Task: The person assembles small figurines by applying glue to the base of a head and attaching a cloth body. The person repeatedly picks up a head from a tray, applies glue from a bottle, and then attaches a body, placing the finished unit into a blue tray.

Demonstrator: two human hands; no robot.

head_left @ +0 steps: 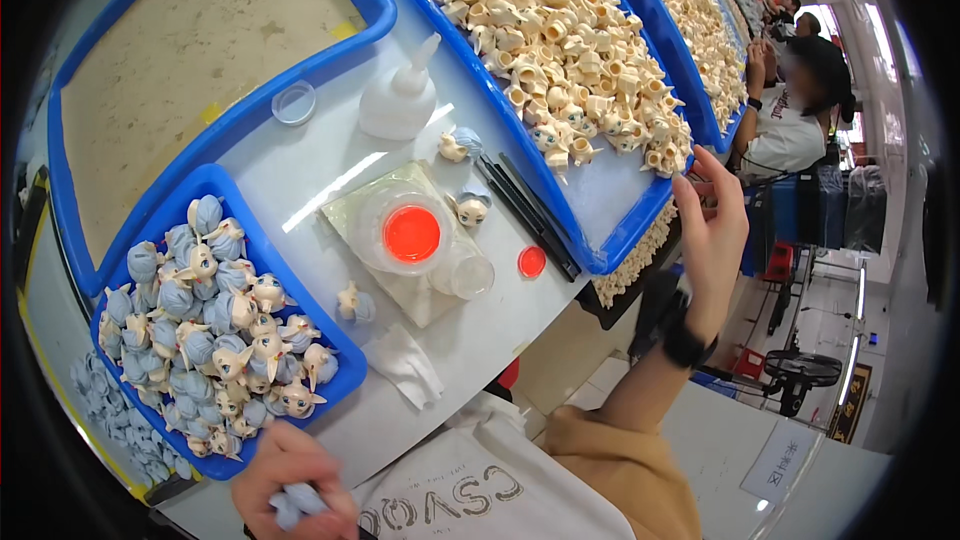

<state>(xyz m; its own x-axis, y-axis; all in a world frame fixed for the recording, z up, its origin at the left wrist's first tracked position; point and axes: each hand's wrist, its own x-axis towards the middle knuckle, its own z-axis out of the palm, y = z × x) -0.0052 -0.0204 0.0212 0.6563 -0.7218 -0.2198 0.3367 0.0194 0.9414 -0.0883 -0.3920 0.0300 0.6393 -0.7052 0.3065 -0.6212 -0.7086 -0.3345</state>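
Observation:
My left hand (290,485) is low at the left, its fingers curled round a pale blue doll-hair piece (297,505); any face on it is hidden. Just above it is a small blue tray (345,355) piled with doll heads (230,360) that have blue hair, painted eyes and pointed ears. My right hand (715,225) is raised at the right, fingers apart and holding nothing I can see. Its fingertips are by the near right corner of a large blue tray (600,258) heaped with cream doll-head parts (560,50); whether they touch the rim I cannot tell.
Mid-table, a cup of red-orange liquid (411,233) stands on a pale square block (430,310). Around it are a white squeeze bottle (398,100), dark slim sticks (525,215), a red cap (532,261), loose heads (471,207) and a crumpled tissue (405,365). A co-worker (800,110) sits beyond.

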